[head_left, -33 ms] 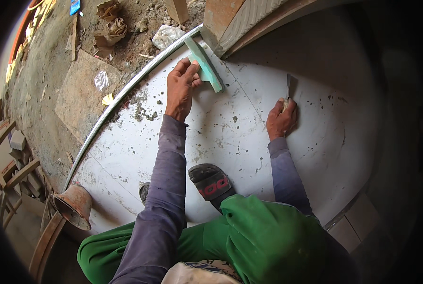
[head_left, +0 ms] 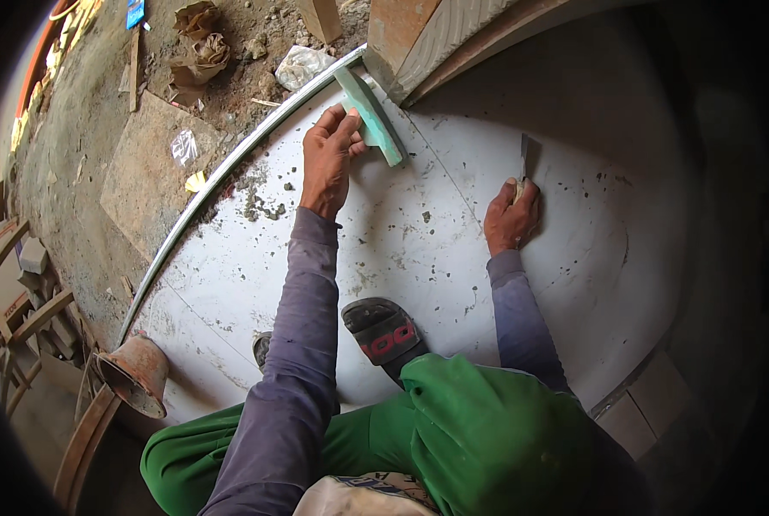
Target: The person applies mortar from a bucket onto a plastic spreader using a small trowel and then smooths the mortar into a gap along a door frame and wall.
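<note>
My left hand (head_left: 327, 163) pinches a pale green tool (head_left: 369, 116) with a long straight edge and a short grip. It is held over the white tiled floor (head_left: 384, 258) by the tiled corner; its exact kind is unclear. Farther right, my right hand (head_left: 512, 215) is closed round the pale handle of a putty knife (head_left: 524, 155). Its narrow metal blade points away from me, seen nearly edge-on. Dark mortar crumbs (head_left: 264, 206) are scattered over the white floor near my left hand.
A metal trim strip (head_left: 204, 193) edges the white floor, with rough concrete beyond. Crumpled brown paper (head_left: 202, 60) and a clear plastic bag (head_left: 304, 66) lie there. An orange-brown bucket (head_left: 135, 376) tips at lower left, beside lumber (head_left: 36, 318). A tiled step (head_left: 427, 52) juts in at the top.
</note>
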The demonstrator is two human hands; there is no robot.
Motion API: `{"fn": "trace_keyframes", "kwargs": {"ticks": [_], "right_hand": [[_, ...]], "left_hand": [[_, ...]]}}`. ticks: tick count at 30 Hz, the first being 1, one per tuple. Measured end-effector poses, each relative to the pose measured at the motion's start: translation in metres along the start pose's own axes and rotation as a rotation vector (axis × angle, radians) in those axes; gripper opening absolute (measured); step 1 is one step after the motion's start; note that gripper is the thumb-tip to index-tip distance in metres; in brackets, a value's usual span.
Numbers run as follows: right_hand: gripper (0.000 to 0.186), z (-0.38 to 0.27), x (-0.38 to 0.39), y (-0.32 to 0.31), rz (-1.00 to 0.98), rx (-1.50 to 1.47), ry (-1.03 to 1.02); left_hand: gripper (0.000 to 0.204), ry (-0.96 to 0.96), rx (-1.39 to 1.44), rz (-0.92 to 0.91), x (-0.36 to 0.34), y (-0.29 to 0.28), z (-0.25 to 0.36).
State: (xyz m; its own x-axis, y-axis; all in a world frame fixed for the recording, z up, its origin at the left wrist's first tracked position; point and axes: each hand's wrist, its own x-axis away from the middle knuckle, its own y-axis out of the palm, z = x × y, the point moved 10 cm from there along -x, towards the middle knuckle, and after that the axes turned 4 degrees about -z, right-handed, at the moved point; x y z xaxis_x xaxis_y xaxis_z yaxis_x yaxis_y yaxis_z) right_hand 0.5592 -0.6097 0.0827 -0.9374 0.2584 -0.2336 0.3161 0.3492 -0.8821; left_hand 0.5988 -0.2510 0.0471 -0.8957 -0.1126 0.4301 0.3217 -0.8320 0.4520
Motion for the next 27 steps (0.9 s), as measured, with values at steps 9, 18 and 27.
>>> {"fn": "trace_keyframes", "kwargs": {"ticks": [9,18,27], "right_hand": [[0.032,0.005,-0.002,0.0,-0.039,0.011,0.049],[0.031,0.002,-0.002,-0.002,-0.013,0.008,0.018],[0.031,0.009,0.0,0.007,-0.003,-0.033,0.004]], "left_hand": [[0.041,0.109,-0.145,0.086,-0.027,0.006,0.006],[0.044,0.118,-0.272,0.066,0.004,0.032,0.006],[0.044,0.111,-0.141,0.212,0.008,0.009,0.0]]}}
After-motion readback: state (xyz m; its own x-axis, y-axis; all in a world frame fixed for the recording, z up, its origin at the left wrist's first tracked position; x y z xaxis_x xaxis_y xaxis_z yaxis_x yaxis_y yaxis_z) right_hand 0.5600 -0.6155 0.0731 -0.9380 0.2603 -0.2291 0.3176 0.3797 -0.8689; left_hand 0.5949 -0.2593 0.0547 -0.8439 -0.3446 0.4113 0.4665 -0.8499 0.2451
